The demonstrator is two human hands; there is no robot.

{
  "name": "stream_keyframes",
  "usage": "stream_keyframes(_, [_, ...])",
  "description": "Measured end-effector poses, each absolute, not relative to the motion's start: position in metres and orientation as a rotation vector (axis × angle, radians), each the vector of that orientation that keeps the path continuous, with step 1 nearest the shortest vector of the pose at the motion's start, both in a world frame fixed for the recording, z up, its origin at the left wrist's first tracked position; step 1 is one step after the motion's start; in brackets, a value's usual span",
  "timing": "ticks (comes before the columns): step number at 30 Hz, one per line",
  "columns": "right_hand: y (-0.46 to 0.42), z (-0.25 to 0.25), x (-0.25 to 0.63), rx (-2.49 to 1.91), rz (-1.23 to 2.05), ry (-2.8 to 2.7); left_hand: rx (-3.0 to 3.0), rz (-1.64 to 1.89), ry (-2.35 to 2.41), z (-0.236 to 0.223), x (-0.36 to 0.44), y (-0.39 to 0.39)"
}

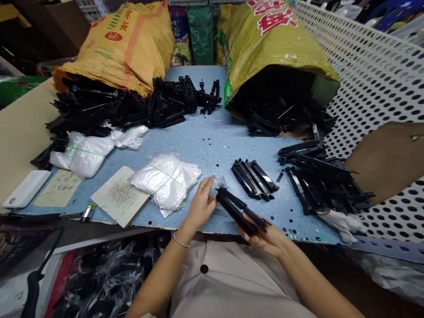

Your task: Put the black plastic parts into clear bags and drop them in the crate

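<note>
My right hand (265, 236) grips a bundle of long black plastic parts (238, 210) near the table's front edge. At the bundle's far end my left hand (202, 205) pinches a small clear plastic bag (218, 182). A bound stack of clear bags (167, 179) lies just left of my left hand. Just beyond my hands, a tidy set of black parts (253, 178) rests on the blue table (205, 141).
Two yellow sacks (132, 44) (271, 48) spill black parts at the back. A loose pile of parts (324, 181) lies right, beside a white perforated crate (374, 88). More bag bundles (84, 152), a card (121, 194), a lighter (88, 212) and a white power bank (26, 187) sit left.
</note>
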State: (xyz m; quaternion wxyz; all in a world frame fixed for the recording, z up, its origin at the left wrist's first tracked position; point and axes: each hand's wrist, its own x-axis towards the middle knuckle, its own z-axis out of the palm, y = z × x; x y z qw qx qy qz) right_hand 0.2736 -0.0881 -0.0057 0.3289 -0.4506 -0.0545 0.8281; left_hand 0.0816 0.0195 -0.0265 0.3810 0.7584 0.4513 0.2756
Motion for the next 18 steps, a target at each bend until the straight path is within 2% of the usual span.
stream_keyframes(5, [-0.074,-0.014,0.273,-1.205,2.134,-0.19,2.261,0.741,0.971,-0.024,0.078,0.003])
stream_keyframes(11, [-0.06,-0.017,0.251,-1.768,1.322,-1.065,2.424,0.596,0.624,-0.011,0.088,-0.026])
stream_keyframes(12, [-0.06,-0.014,0.247,-1.785,1.272,-1.185,2.403,0.557,0.641,-0.007,0.085,-0.028])
stream_keyframes(13, [-0.061,-0.009,0.244,-1.737,1.313,-1.275,2.374,0.536,0.682,0.0,0.079,-0.03])
stream_keyframes(16, [-0.06,0.011,0.245,-1.312,1.727,-1.437,2.242,0.591,0.884,0.034,0.039,-0.038])
stream_keyframes(18, [-0.048,0.022,0.257,-1.259,1.694,-1.538,2.104,0.539,1.062,0.062,-0.002,-0.048])
